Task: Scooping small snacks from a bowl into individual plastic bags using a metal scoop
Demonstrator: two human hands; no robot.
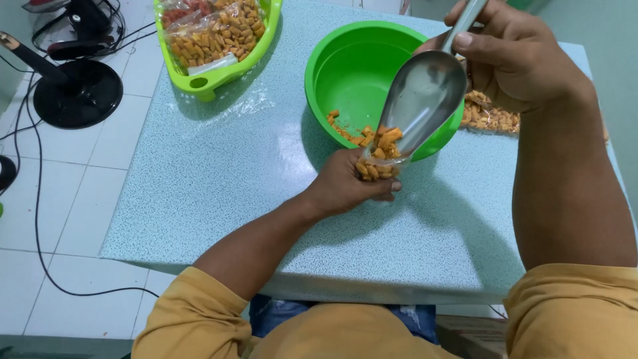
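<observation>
Head view: our right hand [515,56], clasping the metal scoop [422,100], tips orange snack pieces [382,143] into the clear bag [377,169] our left hand [349,186] pinches near the desk's middle; next, we judge, a steady tilt.

Table [219,193]: pale blue-green with fine white speckle. Round bowl [345,73] just beyond the left hand [345,186]: bright green, plain, a few orange-tan snack pieces [345,131] on its floor. Scoop [422,96] gripped by the right hand [515,56]: bare silver metal, dull sheen, no pattern. Small bag [377,169] in the left hand: clear plastic, contents orange-brown. Basket [219,76] far left of the left hand: lime green, packed with clear bags of the same orange pieces, one bag reddish. Bag [492,114] under the right hand: clear, tan-orange fill. Sleeves [193,312]: mustard yellow. Floor [66,186]: white tiles, grey grout grid. Fan base [78,93] and cable [40,219]: black.
</observation>
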